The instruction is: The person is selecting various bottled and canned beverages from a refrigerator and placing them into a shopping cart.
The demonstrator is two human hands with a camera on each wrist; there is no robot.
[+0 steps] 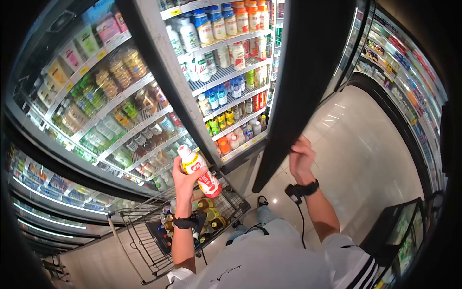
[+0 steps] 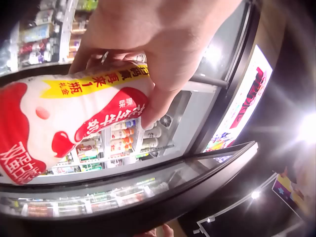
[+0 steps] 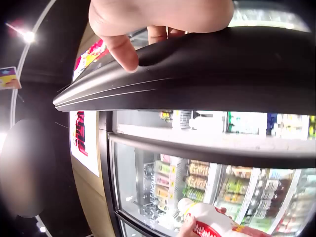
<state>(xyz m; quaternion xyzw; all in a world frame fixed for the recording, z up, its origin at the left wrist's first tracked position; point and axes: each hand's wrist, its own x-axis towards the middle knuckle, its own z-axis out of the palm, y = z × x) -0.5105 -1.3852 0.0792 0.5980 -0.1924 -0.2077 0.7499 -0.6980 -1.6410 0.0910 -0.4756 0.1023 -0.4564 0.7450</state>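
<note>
My left hand (image 1: 183, 183) grips a white plastic drink bottle (image 1: 209, 185) with red and yellow printing, held tilted over a shopping cart. In the left wrist view, the thumb and fingers wrap round one end of the bottle (image 2: 64, 118), and its printed label faces the camera. My right hand (image 1: 302, 156) holds the edge of an open black-framed cooler door (image 1: 308, 72). In the right wrist view, its thumb lies on the near face of the door frame (image 3: 207, 69) while the other fingers reach behind it.
The open cooler (image 1: 226, 96) has shelves full of bottles. To its left stands a closed glass-doored cooler (image 1: 96, 111). Below my left hand, the wire cart (image 1: 120, 243) holds several bottles (image 1: 207, 216). A tiled floor (image 1: 365, 139) and another display case (image 1: 399, 67) lie on the right.
</note>
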